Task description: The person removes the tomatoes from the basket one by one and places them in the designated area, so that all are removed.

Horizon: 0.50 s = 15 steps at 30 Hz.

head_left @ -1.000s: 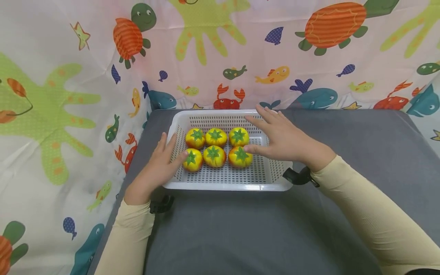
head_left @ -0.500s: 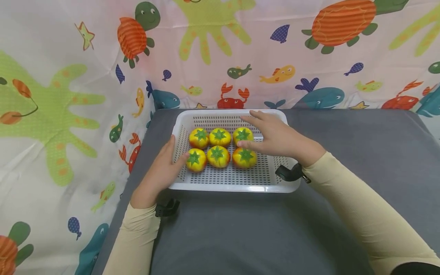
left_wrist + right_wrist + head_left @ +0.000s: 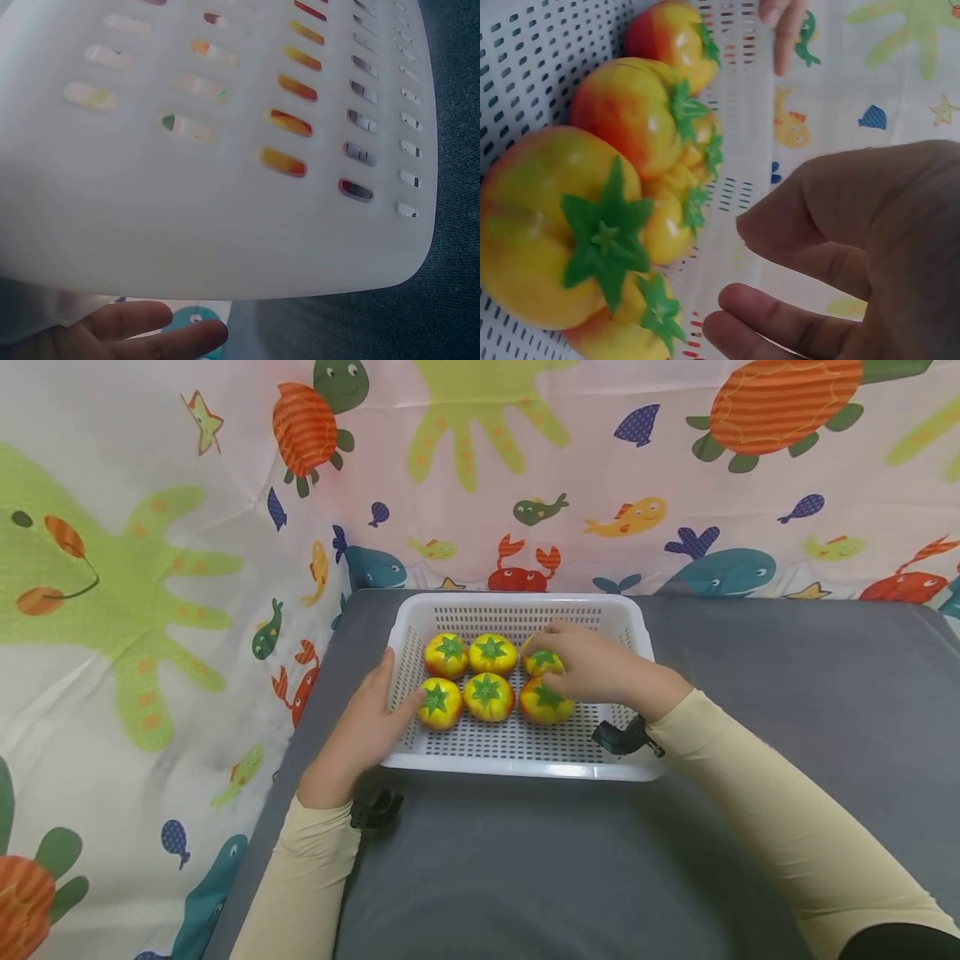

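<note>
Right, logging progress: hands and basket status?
Left hand at left side of basket. Right hand over rightmost fruits, gripping none. Six fruits inside; no obstruction seen.

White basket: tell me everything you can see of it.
The white basket looks plastic: rectangular, with rounded corners, a solid rim and slotted walls and floor. It stands upright on the gray tabletop, holding six yellow-red tomatoes in two rows of three. The left hand is at its left end, contact unclear; the right hand is over its interior.
</note>
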Each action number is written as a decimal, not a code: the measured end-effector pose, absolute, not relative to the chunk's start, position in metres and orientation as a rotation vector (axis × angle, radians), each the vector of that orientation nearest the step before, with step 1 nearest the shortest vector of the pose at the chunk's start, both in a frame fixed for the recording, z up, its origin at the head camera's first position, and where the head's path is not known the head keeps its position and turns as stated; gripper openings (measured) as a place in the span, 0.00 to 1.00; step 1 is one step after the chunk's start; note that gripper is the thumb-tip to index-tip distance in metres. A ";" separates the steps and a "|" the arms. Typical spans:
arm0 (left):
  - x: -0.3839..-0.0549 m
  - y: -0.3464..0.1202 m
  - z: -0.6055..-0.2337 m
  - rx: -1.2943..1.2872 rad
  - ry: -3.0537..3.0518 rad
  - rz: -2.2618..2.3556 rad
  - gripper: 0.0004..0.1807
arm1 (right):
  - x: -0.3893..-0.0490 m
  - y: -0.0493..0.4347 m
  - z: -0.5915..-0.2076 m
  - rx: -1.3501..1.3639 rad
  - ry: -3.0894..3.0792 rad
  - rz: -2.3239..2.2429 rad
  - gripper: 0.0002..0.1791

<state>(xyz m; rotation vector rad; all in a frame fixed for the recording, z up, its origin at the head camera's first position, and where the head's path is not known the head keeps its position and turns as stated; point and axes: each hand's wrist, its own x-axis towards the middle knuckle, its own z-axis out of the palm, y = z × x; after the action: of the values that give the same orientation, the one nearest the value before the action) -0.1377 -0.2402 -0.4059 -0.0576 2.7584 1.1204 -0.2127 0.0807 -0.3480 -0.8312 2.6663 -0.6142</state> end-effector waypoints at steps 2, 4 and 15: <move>-0.138 -0.239 -0.405 -0.055 2.758 1.122 0.53 | -0.213 0.079 -0.352 -0.844 2.649 -0.598 0.25; -0.138 -0.239 -0.404 -0.055 2.757 1.122 0.53 | -0.213 0.077 -0.355 -0.857 2.637 -0.579 0.26; -0.139 -0.239 -0.405 -0.066 2.753 1.109 0.53 | -0.212 0.078 -0.363 -0.866 2.612 -0.469 0.33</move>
<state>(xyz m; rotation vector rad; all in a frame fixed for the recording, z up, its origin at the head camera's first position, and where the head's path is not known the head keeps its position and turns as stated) -0.1389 -0.2390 -0.4047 -0.0657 2.7527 1.1089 -0.2121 0.0779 -0.3630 -0.8662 2.6119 -0.4687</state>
